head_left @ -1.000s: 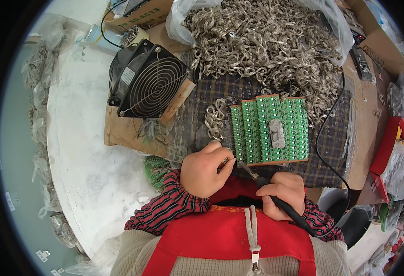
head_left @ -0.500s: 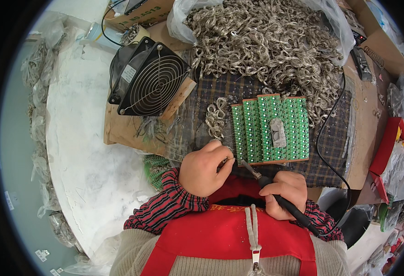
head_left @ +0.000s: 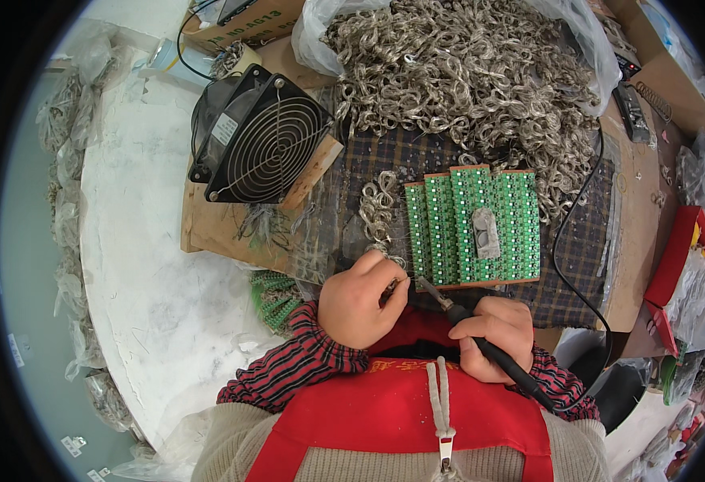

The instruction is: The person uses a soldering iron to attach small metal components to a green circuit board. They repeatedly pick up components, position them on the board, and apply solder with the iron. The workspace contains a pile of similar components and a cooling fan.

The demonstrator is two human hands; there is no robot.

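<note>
My right hand [head_left: 497,341] is closed round the black handle of a soldering iron [head_left: 481,347]. The iron's tip meets the lower left corner of the stacked green circuit boards [head_left: 493,217], or comes very close to it. Beside that corner my left hand [head_left: 363,299] pinches a fine, silvery wire; its end between the fingertips is too small to make out. A little bundle of looped silvery wires [head_left: 378,205] lies just beyond the left hand. On top of the boards rests a grey block [head_left: 486,233] with a dark hollow.
A large heap of looped wires [head_left: 465,72] in a clear plastic bag fills the back. At left a black fan [head_left: 268,136] leans on a wooden strip. The iron's cord [head_left: 559,249] curves along the right, near a red box [head_left: 664,297]. Green pieces [head_left: 274,299] lie by my left sleeve.
My left hand has shifted very slightly, while the iron in my right hand has moved a touch up and left. The boards lie almost exactly as before.
</note>
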